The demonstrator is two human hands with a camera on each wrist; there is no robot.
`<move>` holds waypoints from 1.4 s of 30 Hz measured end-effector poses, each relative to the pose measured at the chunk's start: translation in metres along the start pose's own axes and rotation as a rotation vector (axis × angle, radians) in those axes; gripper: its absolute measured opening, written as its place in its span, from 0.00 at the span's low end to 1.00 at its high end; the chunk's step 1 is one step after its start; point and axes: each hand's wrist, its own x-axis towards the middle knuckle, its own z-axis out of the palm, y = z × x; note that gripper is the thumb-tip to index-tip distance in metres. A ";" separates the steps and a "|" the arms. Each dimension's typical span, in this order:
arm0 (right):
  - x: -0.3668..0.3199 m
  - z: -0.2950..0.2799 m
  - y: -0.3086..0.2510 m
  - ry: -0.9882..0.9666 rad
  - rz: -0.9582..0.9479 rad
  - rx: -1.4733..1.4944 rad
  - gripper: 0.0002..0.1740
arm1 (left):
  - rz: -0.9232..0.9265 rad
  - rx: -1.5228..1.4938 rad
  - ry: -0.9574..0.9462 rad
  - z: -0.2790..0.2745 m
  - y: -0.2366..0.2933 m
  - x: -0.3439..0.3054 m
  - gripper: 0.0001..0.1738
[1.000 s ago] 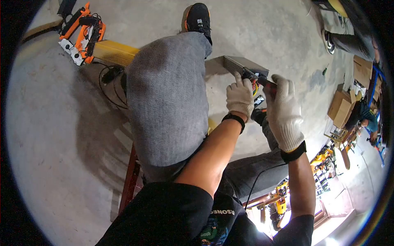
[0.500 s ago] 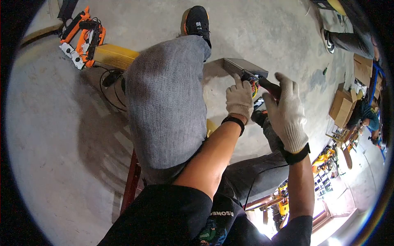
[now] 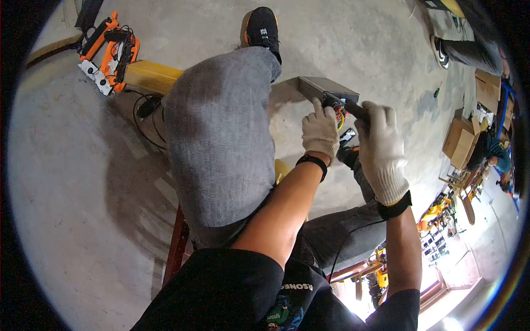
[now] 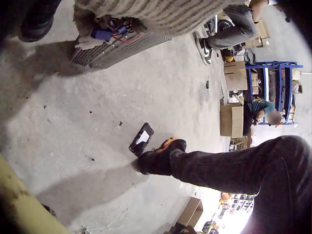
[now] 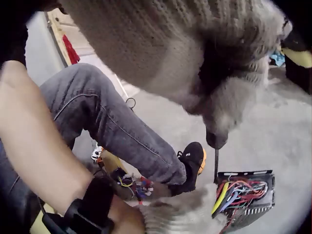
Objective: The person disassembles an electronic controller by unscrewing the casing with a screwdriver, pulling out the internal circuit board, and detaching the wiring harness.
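Note:
My gloved right hand (image 3: 381, 149) grips the dark handle of a screwdriver (image 5: 216, 140). In the right wrist view its thin shaft points down to the near edge of a finned metal box (image 5: 265, 207). Red, yellow and blue wires (image 5: 234, 192) bunch at the box's open end. My gloved left hand (image 3: 320, 131) holds the box at this wired end, its index finger stretched along the edge. In the left wrist view, a blue connector (image 4: 101, 34) shows beside the left glove, and the glove covers much of the box.
A small black case with a white label (image 4: 141, 139) lies on the concrete floor by my shoe. Left of my knee are a gold finned box (image 3: 152, 76), an orange frame (image 3: 113, 55) and cables. Cardboard boxes (image 3: 461, 143) and other people are at the right.
Half a second ago the right hand's fingers were spread off the screwdriver handle; now they are closed round it again. The left hand and metal box have hardly moved.

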 end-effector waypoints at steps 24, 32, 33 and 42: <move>0.006 -0.008 -0.010 -0.047 0.258 0.110 0.23 | 0.006 -0.024 0.022 0.001 -0.001 0.001 0.16; 0.006 -0.001 -0.003 -0.069 0.158 0.037 0.22 | -0.022 -0.023 -0.017 -0.001 0.001 0.001 0.16; 0.007 -0.002 -0.006 -0.064 0.165 0.034 0.22 | -0.014 -0.017 -0.014 -0.001 0.000 0.000 0.17; 0.002 -0.013 0.003 -0.123 0.138 0.199 0.18 | 0.018 -0.054 0.023 0.004 -0.003 0.002 0.16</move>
